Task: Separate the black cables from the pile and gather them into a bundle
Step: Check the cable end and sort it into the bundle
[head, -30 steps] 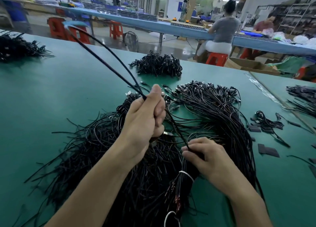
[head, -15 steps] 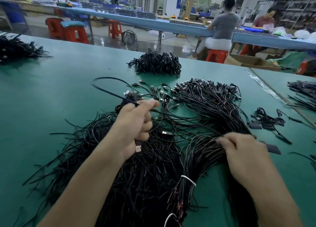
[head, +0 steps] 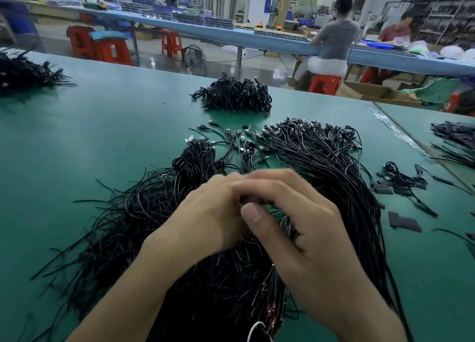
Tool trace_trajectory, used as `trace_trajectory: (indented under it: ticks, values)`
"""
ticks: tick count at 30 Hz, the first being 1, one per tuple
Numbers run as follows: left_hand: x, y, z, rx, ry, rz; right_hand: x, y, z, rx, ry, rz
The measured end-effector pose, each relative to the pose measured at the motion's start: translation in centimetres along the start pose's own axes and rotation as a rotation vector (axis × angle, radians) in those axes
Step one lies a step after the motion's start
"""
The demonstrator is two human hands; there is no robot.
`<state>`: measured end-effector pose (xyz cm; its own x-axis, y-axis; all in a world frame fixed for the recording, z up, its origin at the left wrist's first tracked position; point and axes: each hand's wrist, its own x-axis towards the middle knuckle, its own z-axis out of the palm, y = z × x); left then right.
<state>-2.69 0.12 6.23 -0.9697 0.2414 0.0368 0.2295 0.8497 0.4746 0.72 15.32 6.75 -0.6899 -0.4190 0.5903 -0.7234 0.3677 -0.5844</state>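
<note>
The right hand's fingers [head: 280, 184] arch over the middle of the pile, with the thumb [head: 253, 214] stretched beneath them. A few black cables [head: 286, 222] run through the gap between thumb and fingers, so this hand is grasping them. The left hand [head: 213, 213] butts up against it from the left with its knuckles bent. Its fingertips are tucked under the right fingers and blurred, so I cannot tell whether they grip anything. The right hand [head: 308, 244] lies partly over the left, and both forearms reach in from the bottom edge.

Under both hands lies the pile [head: 144, 213], with loose cable ends fanning out to the left. A thicker sheaf [head: 341, 177] curves away from the right hand, its plugs [head: 308, 130] clustered at the far end. More plugs [head: 231, 135] lie scattered just beyond the hands. Near the bottom edge bare copper ends [head: 270, 308] and a white tie [head: 254, 327] show among the strands.

Everything rests on a green table [head: 90, 135]. Farther out are a small heap of cables [head: 234, 94], another heap [head: 23, 71] at the left edge and more cables [head: 452, 141] at the right. A small tangle [head: 401, 179] and flat black pieces [head: 404, 222] lie to the right of the sheaf. Beyond the table stand orange stools [head: 113, 51], and two people sit at a long blue bench [head: 257, 39].
</note>
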Motion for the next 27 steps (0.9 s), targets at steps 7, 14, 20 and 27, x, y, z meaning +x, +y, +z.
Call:
trace_trajectory:
  ticks: [7,14,20,27]
  values:
    - [-0.3,-0.1,0.1,-0.288,0.082,0.139,-0.3,2.8,0.2,-0.094,-0.083,0.297]
    - [0.2,-0.5,0.5,-0.390,0.318,0.030,-1.4,5.7,-1.9,-0.443,-0.027,0.371]
    - [-0.2,-0.3,-0.4,-0.761,-0.132,0.075,-0.8,4.5,-2.0,-0.066,0.322,0.287]
    - [0.0,-0.1,-0.8,-1.580,-0.370,0.173,-0.8,3.9,-0.4,0.095,-0.054,0.345]
